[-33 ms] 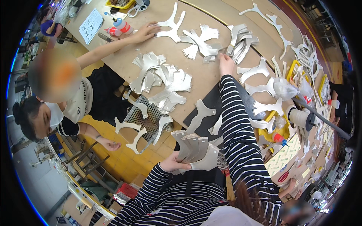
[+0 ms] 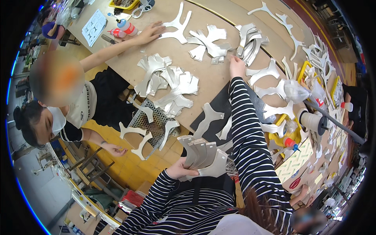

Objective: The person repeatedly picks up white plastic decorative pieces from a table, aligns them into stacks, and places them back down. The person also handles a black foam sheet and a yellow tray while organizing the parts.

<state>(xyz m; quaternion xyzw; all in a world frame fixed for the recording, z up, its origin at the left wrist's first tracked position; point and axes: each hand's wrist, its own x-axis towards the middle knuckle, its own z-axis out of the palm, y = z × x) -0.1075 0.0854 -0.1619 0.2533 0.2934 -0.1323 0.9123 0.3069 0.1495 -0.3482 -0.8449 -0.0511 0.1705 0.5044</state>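
My left hand is close to my body and grips a fanned stack of grey cut sheet pieces. My right arm, in a striped sleeve, stretches far across the brown table. My right hand has its fingertips at the edge of a pile of silvery curved pieces; I cannot make out whether it grips one. More silvery Y-shaped pieces lie in heaps over the table.
A person on the left rests a hand on a Y-shaped piece. A perforated metal tray overhangs the table's near edge, beside a black mat. Glue bottles, a white spool and yellow trays stand around.
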